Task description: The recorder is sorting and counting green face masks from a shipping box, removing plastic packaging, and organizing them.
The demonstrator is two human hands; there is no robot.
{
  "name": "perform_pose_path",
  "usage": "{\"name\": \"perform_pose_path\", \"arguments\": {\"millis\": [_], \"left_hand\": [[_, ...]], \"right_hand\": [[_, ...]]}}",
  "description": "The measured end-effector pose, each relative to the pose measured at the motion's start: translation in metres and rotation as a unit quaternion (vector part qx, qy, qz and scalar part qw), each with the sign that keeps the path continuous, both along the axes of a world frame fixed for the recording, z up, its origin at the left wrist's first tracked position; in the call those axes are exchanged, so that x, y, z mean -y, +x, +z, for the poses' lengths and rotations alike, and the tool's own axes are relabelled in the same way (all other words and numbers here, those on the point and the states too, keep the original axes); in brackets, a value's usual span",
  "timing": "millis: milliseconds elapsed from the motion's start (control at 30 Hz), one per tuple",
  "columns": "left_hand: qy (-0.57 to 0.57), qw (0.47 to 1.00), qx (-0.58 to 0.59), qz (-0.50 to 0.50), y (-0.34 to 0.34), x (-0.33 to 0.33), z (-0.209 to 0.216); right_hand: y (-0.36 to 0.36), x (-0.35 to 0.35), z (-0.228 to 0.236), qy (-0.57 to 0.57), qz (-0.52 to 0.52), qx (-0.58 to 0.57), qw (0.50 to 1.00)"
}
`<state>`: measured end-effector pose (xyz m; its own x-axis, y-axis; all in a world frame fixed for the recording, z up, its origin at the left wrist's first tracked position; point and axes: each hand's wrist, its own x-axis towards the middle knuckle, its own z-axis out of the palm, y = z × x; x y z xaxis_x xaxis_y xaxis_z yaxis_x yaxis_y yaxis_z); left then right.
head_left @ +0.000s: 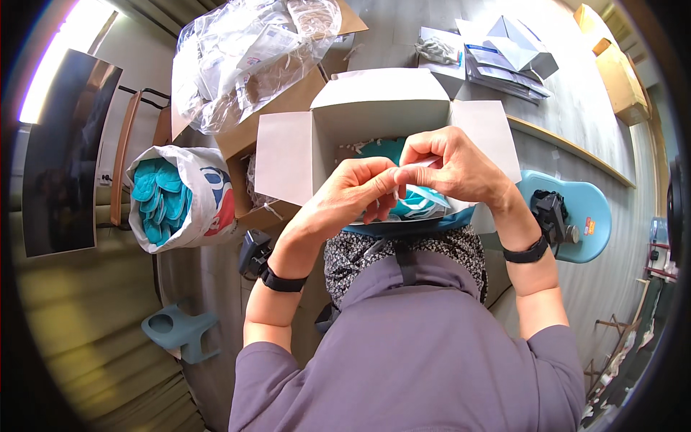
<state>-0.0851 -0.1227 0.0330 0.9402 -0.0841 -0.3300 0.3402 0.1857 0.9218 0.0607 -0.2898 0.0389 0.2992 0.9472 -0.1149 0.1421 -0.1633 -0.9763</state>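
Both hands at work over an open white cardboard box [381, 88], flaps folded outward, in front of the person.

Right hand [457, 167]: grip closed, thumb and forefinger clamped on a small, pale, thin strip [426, 163], which is located above the box's opening. Left hand [356, 191]: thumb and forefinger brought together, tips meeting the right thumb; whether they also pinch the strip is hidden. Black bands on both wrists; a black boxy device [255, 254] sits at the left one.

Box contents: teal flat pieces [385, 149] toward the back, partly covered by the hands; more teal material with white, glossy areas shows beneath the fingers.

Left of the box: upright white bag with red and blue print [219, 191], mouth open, filled with teal rounded flat pads [163, 193]. Behind it and to the right, a brown cardboard carton [284, 114] with a large, crumpled clear plastic bag [216, 79] bulging over it.

Right side: light-blue plastic seat [596, 198] bearing a black device [550, 214]. Lower left: grey-blue plastic stool [188, 330] on the floor.
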Motion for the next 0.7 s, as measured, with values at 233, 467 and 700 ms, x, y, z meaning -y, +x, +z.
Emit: {"name": "perform_pose_path", "arguments": {"millis": [233, 467, 700], "left_hand": [[0.061, 0.998, 0.01, 0.002, 0.011, -0.004, 0.004], [0.141, 0.988, 0.031, -0.049, -0.005, -0.024, 0.004], [0.094, 0.995, 0.003, -0.028, 0.019, -0.016, 0.011]], "right_hand": [[0.015, -0.002, -0.003, 0.095, -0.175, 0.095, 0.975], [0.05, 0.02, -0.006, 0.098, -0.249, 0.181, 0.946], [0.011, -0.003, 0.007, 0.113, -0.173, 0.166, 0.964]]}}
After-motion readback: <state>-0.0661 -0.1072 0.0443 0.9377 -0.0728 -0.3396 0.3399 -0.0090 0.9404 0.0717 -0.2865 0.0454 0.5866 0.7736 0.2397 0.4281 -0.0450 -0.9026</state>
